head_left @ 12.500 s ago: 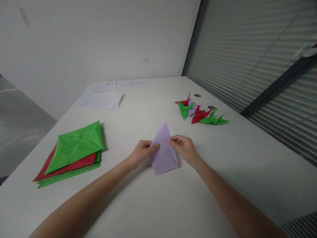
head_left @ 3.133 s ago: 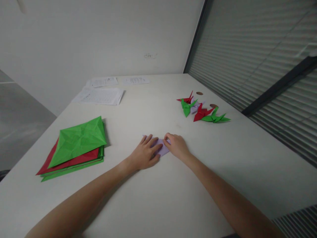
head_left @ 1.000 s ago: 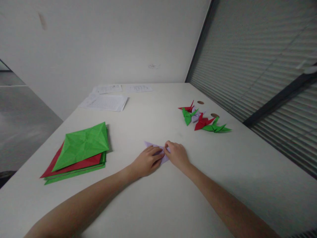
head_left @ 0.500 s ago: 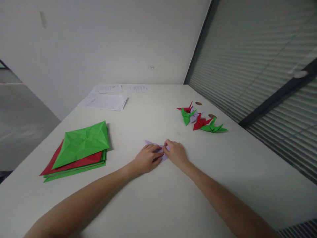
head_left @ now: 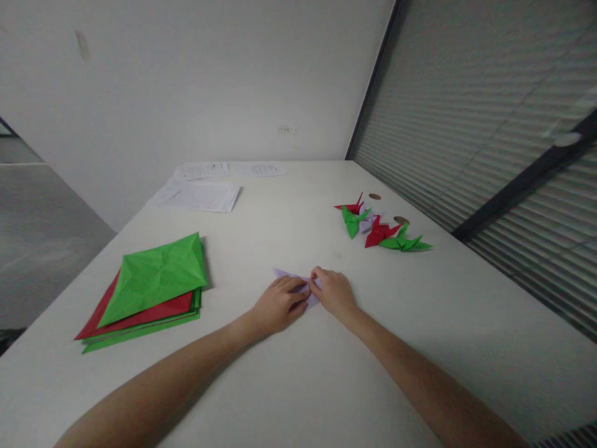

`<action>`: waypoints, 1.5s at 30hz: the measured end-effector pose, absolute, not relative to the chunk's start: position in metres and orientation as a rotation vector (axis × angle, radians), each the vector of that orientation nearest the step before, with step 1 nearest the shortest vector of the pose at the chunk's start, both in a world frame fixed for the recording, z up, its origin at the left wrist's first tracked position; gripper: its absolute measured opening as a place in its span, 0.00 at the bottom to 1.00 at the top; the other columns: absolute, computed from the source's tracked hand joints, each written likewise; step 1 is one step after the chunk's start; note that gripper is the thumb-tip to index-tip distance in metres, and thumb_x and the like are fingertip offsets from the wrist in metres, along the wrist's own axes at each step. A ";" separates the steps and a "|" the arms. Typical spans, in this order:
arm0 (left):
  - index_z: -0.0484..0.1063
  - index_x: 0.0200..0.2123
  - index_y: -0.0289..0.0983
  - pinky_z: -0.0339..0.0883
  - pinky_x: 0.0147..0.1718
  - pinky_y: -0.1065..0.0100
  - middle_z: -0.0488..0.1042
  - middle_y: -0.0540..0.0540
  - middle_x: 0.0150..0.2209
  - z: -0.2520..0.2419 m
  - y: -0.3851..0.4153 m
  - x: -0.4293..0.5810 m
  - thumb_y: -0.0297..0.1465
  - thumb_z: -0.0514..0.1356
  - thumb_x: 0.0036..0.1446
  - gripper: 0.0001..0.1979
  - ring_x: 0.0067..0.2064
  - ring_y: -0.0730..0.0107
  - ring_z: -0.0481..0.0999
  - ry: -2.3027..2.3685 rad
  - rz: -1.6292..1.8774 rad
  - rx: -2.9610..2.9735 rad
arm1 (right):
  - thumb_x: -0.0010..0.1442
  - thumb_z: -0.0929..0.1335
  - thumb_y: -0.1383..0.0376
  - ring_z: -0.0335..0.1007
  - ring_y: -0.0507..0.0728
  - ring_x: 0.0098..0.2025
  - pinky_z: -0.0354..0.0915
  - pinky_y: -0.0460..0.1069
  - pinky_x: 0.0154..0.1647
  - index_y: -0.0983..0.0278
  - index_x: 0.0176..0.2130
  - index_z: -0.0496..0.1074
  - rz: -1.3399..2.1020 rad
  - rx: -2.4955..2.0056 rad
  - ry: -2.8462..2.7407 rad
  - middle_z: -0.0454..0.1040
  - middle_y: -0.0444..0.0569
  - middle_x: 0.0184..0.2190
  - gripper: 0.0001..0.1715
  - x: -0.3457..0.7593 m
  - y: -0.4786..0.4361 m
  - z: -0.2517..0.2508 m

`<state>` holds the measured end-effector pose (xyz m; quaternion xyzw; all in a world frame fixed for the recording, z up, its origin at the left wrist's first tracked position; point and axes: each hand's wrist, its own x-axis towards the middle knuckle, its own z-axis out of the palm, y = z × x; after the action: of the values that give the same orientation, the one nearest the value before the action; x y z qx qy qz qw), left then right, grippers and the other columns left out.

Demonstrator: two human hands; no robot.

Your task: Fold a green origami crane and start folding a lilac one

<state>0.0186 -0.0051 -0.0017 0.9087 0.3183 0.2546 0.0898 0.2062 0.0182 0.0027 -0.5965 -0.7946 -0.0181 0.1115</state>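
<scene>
A small folded lilac paper (head_left: 312, 301) lies on the white table, with one pointed end sticking out to the upper left. My left hand (head_left: 281, 303) rests over its left part, fingers bent and pressed on it. At the paper's right side, my right hand (head_left: 334, 291) pinches it with thumb and index finger. The fingertips of both hands nearly meet over the paper, and much of it is hidden under them.
On the left lies a stack of creased green sheets (head_left: 161, 277) with a red sheet (head_left: 172, 305) among them. Several folded cranes, red (head_left: 380, 232), green (head_left: 405, 241) and lilac, sit at the right. Printed papers (head_left: 200, 195) lie at the back left of the table (head_left: 280, 386).
The view has tilted up slightly, so things on the table appear a little lower. Both hands stay on the lilac paper, with barely any finger movement.
</scene>
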 end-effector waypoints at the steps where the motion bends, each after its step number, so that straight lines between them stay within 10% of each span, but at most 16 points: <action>1: 0.76 0.47 0.38 0.64 0.57 0.56 0.72 0.40 0.55 -0.002 -0.005 0.019 0.31 0.56 0.63 0.12 0.55 0.58 0.71 0.943 0.758 2.708 | 0.63 0.66 0.62 0.73 0.56 0.35 0.55 0.49 0.35 0.60 0.37 0.70 -0.055 -1.757 -2.333 0.79 0.46 0.32 0.05 0.206 0.018 0.002; 30: 0.76 0.49 0.39 0.66 0.54 0.54 0.72 0.39 0.54 -0.009 -0.004 0.018 0.33 0.56 0.63 0.14 0.54 0.58 0.71 0.979 0.797 2.692 | 0.64 0.64 0.68 0.73 0.56 0.41 0.62 0.50 0.45 0.63 0.40 0.76 0.022 -1.382 -2.480 0.78 0.49 0.36 0.11 0.221 -0.003 0.049; 37: 0.76 0.49 0.38 0.66 0.54 0.55 0.73 0.40 0.54 -0.008 -0.004 0.019 0.34 0.57 0.63 0.14 0.53 0.57 0.71 1.010 0.778 2.693 | 0.59 0.70 0.52 0.69 0.65 0.56 0.63 0.59 0.58 0.70 0.52 0.73 -0.016 -1.207 -2.710 0.75 0.61 0.53 0.29 0.222 -0.044 0.027; 45: 0.76 0.50 0.39 0.66 0.55 0.54 0.72 0.40 0.55 -0.009 -0.003 0.018 0.35 0.57 0.63 0.15 0.54 0.57 0.71 1.009 0.766 2.673 | 0.65 0.64 0.50 0.67 0.62 0.60 0.52 0.63 0.66 0.64 0.57 0.69 -0.049 -1.197 -2.623 0.72 0.55 0.57 0.29 0.235 -0.047 0.005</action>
<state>0.0184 -0.0030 -0.0086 0.8998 0.3398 0.2579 0.0917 0.2354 -0.0466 0.0055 -0.4115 -0.9021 -0.0168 0.1288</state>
